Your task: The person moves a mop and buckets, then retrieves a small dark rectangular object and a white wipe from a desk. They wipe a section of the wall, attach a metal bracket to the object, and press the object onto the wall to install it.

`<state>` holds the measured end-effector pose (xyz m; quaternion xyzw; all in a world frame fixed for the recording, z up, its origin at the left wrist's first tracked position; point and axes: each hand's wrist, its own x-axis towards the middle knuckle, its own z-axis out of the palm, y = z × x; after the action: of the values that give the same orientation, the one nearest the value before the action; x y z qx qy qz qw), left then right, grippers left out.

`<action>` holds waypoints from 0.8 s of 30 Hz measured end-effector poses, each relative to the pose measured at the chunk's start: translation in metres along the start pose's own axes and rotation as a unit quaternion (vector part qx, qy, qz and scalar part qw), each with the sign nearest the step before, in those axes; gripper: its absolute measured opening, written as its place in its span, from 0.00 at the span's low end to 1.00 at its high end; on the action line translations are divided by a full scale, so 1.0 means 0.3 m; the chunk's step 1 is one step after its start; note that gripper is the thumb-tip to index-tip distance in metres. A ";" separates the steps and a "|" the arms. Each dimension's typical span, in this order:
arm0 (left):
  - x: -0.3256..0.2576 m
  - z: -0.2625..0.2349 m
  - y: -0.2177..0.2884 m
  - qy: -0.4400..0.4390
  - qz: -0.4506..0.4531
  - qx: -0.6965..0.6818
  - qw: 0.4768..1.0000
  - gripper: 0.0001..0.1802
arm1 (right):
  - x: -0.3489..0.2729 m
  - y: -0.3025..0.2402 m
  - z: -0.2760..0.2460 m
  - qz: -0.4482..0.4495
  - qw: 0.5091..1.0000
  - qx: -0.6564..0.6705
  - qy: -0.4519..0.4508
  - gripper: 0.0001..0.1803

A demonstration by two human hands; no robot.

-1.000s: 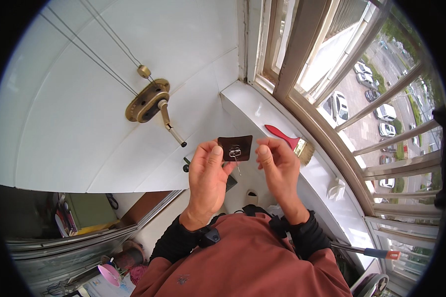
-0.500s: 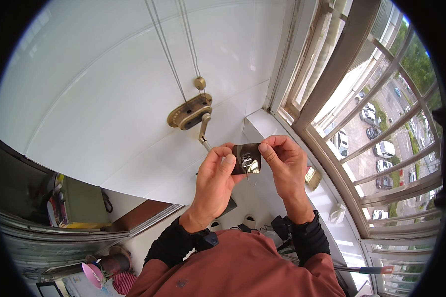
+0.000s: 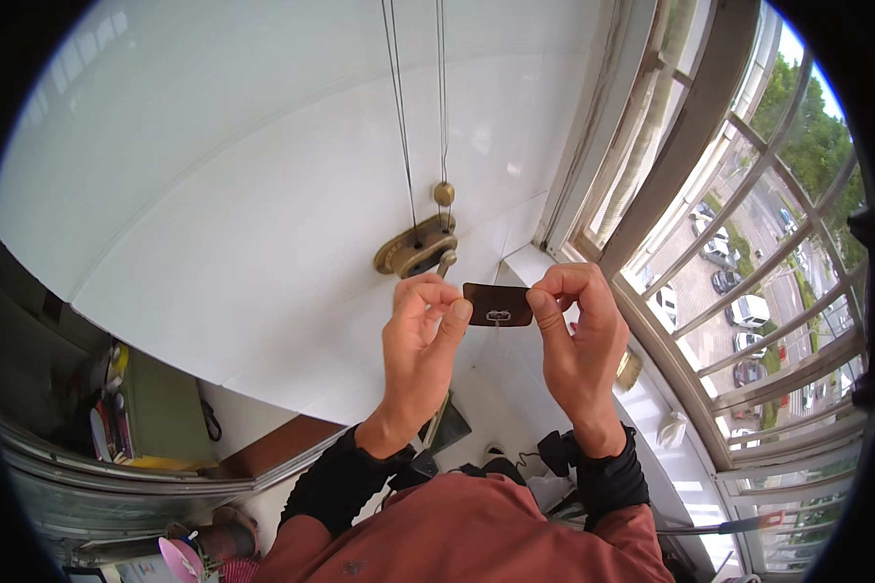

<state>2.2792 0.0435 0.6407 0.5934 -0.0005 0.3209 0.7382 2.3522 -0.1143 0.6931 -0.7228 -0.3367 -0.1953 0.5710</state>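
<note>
A thin dark glossy plate with rounded corners [image 3: 496, 296] is held up in front of me, its face tilted. A small silvery metal hook fitting [image 3: 498, 316] sits on its lower middle part. My left hand [image 3: 420, 350] pinches the plate's left edge between thumb and fingers. Its right edge is gripped the same way by my right hand [image 3: 583, 345]. Behind the plate and partly covered by my left hand is a bronze-coloured crank winch [image 3: 413, 248] on the white wall.
Thin cables [image 3: 399, 107] run up the wall from the winch, with a small brass ball [image 3: 444, 193] on one pair. A barred window [image 3: 749, 253] fills the right side. A brush [image 3: 629, 370] lies on the sill. At lower left stand a green cabinet [image 3: 170, 408] and a pink dish-like object [image 3: 180, 561].
The plate has tipped so its face looks flatter and wider, and the bright reflection on it has gone. My hands have risen slightly and moved apart. The view has shifted left.
</note>
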 end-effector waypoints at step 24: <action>0.699 0.412 0.586 0.107 0.194 0.365 0.904 0.11 | 1.062 0.076 -0.108 -0.120 0.950 0.265 -0.110 0.11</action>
<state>2.4092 0.0502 0.9113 0.7716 0.0810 0.4971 0.3885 2.5937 -0.0641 0.8985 -0.5166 -0.5213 -0.0857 0.6738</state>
